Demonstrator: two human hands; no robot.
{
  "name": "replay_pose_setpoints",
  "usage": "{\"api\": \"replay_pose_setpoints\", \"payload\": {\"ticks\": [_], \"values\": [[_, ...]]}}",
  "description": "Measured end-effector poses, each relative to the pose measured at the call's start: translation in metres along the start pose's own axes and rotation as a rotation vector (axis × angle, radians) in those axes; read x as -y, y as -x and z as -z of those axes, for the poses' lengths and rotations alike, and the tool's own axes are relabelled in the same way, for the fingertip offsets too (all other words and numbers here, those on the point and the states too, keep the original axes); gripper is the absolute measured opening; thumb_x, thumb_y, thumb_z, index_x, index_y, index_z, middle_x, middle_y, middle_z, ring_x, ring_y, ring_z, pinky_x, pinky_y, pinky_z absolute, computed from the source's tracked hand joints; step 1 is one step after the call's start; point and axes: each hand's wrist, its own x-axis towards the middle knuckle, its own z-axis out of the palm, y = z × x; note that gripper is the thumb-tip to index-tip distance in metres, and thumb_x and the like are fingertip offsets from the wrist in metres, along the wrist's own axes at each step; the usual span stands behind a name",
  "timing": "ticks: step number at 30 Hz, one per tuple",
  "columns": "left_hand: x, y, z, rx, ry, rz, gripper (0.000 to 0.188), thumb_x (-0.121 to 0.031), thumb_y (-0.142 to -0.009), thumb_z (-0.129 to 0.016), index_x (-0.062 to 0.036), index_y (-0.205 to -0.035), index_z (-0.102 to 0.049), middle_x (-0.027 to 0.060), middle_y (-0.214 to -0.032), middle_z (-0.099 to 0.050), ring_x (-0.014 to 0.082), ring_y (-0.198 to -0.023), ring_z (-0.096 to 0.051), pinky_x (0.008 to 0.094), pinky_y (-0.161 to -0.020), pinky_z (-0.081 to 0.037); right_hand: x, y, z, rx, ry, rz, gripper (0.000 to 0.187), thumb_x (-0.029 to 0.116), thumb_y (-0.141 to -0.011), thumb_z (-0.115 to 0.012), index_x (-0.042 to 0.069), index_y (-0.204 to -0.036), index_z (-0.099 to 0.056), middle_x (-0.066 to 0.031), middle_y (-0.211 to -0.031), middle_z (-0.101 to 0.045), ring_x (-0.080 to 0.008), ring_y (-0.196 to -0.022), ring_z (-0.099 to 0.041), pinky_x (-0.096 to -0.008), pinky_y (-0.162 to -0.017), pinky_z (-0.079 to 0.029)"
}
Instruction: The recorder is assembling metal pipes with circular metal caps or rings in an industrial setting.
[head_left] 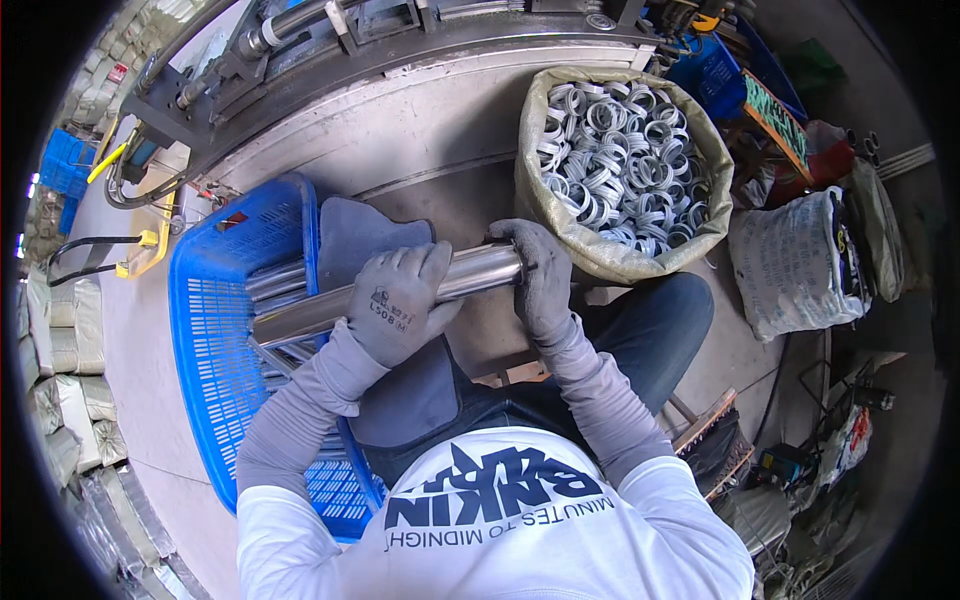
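Observation:
A shiny metal tube [310,316] lies slantwise across my lap, its left end over a blue plastic basket [205,372]. My left hand [398,300], in a grey glove, is wrapped over the tube near its middle. At the tube's right end my right hand [540,277], also gloved in grey, has its fingers closed around the rim. Whether a ring sits on that end is hidden by the glove. More metal tubes [278,282] lie in the basket. Beneath the tube a dark grey pad [405,405] rests against the basket's edge and my thigh.
A woven sack [535,190] full of whitish rings [620,150] stands ahead on the right. Across the far side runs a metal machine bench [330,85]. A stuffed white sack [785,265] is farther right, near a broom [715,440]. Wrapped bundles [85,410] line the left.

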Motion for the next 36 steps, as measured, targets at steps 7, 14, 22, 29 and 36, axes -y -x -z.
{"api": "replay_pose_setpoints", "payload": {"ticks": [7, 14, 22, 29, 36], "values": [[-0.003, -0.002, -0.002, 0.007, -0.010, 0.000, 0.066, -0.032, -0.077, -0.082, -0.0001, -0.131, -0.060, 0.0161, -0.112, -0.069, 0.0337, -0.100, -0.068, 0.0462, -0.091, -0.053, 0.010, 0.001, -0.013, -0.088, -0.087, -0.257, 0.030, 0.018, -0.108, -0.048, -0.004, -0.110, -0.068, -0.0160, -0.102, -0.071, -0.0244, -0.094, -0.069, -0.0340, -0.087, -0.054], [0.009, 0.003, 0.001, 0.005, 0.015, -0.010, 0.065, -0.031, -0.077, -0.082, -0.0004, -0.130, -0.061, 0.0179, -0.112, -0.070, 0.0351, -0.102, -0.069, 0.0471, -0.090, -0.053, 0.022, -0.013, 0.015, 0.282, -0.092, -0.464, 0.037, 0.022, -0.110, -0.046, -0.002, -0.129, -0.066, -0.0126, -0.121, -0.069, -0.0202, -0.112, -0.065, -0.0306, -0.099, -0.049], [0.009, 0.005, 0.009, -0.100, 0.044, -0.028, 0.063, -0.033, -0.077, -0.082, -0.0019, -0.129, -0.062, 0.0165, -0.112, -0.071, 0.0340, -0.098, -0.070, 0.0453, -0.087, -0.055, 0.040, -0.012, 0.046, 0.521, -0.426, -0.449, 0.095, 0.007, -0.083, -0.086, 0.002, -0.163, -0.036, -0.0111, -0.149, -0.054, -0.0168, -0.135, -0.051, -0.0327, -0.116, -0.039], [0.017, 0.013, 0.026, -0.155, 0.259, -0.052, 0.069, -0.019, -0.066, -0.089, -0.0002, -0.128, -0.064, 0.0210, -0.113, -0.072, 0.0405, -0.097, -0.071, 0.0476, -0.085, -0.056, 0.055, -0.007, 0.045, 0.457, -0.484, -0.419, 0.100, 0.009, -0.079, -0.092, -0.001, -0.161, -0.036, -0.0117, -0.150, -0.055, -0.0169, -0.135, -0.052, -0.0332, -0.117, -0.040], [0.030, 0.018, 0.029, -0.142, 0.348, -0.049, 0.075, -0.015, -0.064, -0.090, 0.0012, -0.132, -0.064, 0.0220, -0.117, -0.072, 0.0401, -0.103, -0.072, 0.0458, -0.091, -0.056, 0.071, -0.013, 0.039, 0.430, -0.530, -0.391, 0.102, 0.013, -0.077, -0.096, -0.005, -0.159, -0.037, -0.0133, -0.149, -0.056, -0.0172, -0.134, -0.054, -0.0334, -0.116, -0.041]]}}
